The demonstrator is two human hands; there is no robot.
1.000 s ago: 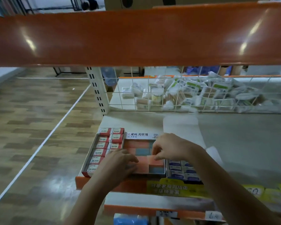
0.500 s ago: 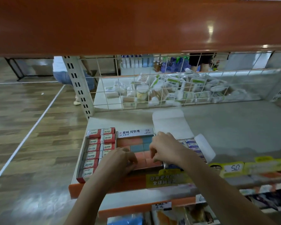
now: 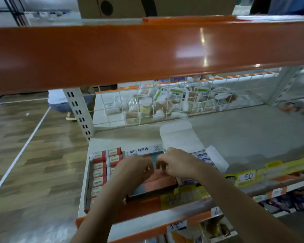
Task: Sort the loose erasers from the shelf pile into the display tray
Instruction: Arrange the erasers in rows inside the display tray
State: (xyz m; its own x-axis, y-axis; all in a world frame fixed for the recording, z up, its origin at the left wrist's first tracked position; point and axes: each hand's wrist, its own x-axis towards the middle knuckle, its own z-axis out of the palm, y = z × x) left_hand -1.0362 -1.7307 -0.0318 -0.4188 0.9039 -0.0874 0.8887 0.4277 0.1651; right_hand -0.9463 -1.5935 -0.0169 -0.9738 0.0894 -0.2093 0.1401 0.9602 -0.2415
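A display tray (image 3: 153, 193) with a white Korean label (image 3: 140, 150) sits on the shelf and holds pink and blue erasers (image 3: 159, 184) laid flat. My left hand (image 3: 130, 171) and my right hand (image 3: 179, 163) hover together over the tray's middle, fingers curled down onto the erasers. Their fingertips nearly meet above a blue eraser (image 3: 154, 161). Whether either hand pinches an eraser is hidden by the fingers and blur.
A box of red-wrapped erasers (image 3: 102, 170) stands left of the tray, a white open box with blue-labelled erasers (image 3: 204, 157) right. A wire basket of cotton swabs (image 3: 168, 100) lies behind. An orange shelf beam (image 3: 147, 50) hangs overhead. Price tag (image 3: 247, 177) on the shelf edge.
Both hands have moved from the tray's front towards its middle and drawn closer together. The camera has tilted, so the beam sits lower in view.
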